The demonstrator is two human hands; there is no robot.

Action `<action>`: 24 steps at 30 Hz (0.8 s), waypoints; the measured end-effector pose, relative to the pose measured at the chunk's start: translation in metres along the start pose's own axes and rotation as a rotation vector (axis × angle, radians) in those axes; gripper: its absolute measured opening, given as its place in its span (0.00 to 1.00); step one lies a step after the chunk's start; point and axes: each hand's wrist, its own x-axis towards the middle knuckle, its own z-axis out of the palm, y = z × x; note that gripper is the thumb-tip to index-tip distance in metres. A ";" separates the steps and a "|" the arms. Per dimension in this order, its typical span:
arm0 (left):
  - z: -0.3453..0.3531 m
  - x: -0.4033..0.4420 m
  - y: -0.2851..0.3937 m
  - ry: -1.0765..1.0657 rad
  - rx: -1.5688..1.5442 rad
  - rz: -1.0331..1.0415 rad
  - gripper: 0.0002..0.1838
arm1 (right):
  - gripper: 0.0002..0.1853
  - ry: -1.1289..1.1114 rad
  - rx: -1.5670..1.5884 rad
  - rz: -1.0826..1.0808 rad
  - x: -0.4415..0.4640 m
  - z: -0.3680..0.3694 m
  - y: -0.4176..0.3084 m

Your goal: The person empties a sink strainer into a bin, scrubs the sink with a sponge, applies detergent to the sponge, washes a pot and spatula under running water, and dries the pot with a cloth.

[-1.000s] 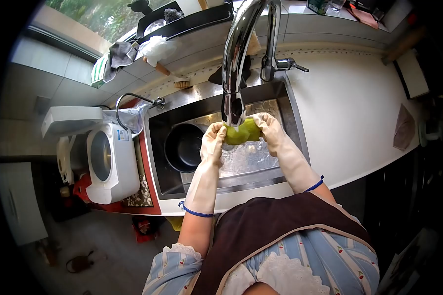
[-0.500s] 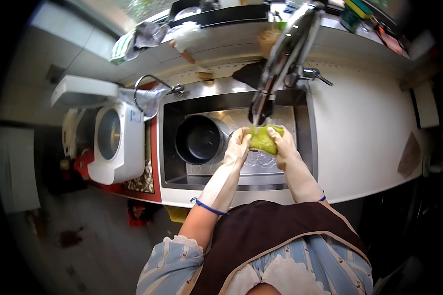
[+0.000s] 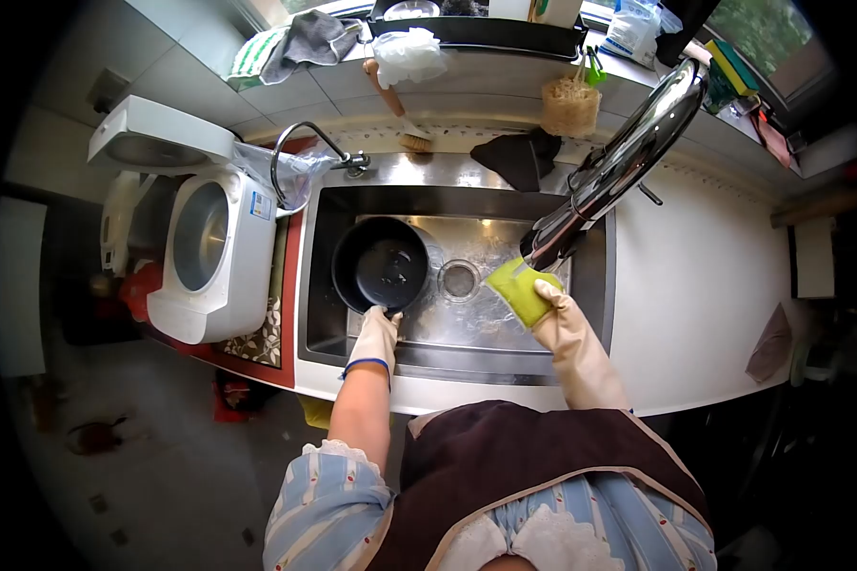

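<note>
In the head view, a dark pot (image 3: 383,262) sits in the left half of the steel sink (image 3: 486,364). My left hand (image 3: 379,328), in a cream rubber glove, is closed on the pot's near edge; whether it grips rim or handle is hard to see. My right hand (image 3: 557,314), gloved alike, pinches a yellow-green dishcloth (image 3: 524,289) over the sink's right side. The cloth hangs just under the spout of the chrome faucet (image 3: 628,171), and a little water seems to meet it. Right of the pot shows the round drain (image 3: 459,280).
Left of the sink stands a white appliance (image 3: 221,252) with its lid raised. A small curved tap (image 3: 300,143) rises behind the sink's left corner. A wooden brush (image 3: 405,119) and dark cloth (image 3: 522,158) are along the back. White counter (image 3: 686,285) lies to the right.
My left hand has let go of the dishcloth and moved left to the pot's near edge. My right hand keeps the cloth under the spout. The view has shifted, and the drain is now uncovered.
</note>
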 end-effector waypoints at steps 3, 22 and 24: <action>0.025 0.021 -0.026 0.023 0.069 0.174 0.08 | 0.17 0.087 -0.106 -0.048 0.002 0.010 0.005; 0.019 -0.034 0.152 -0.577 -0.549 -0.356 0.19 | 0.16 -0.007 -1.998 0.407 0.032 -0.003 0.018; -0.012 -0.049 0.168 -0.561 -0.551 -0.419 0.18 | 0.19 -0.145 -2.357 0.726 0.022 0.019 -0.002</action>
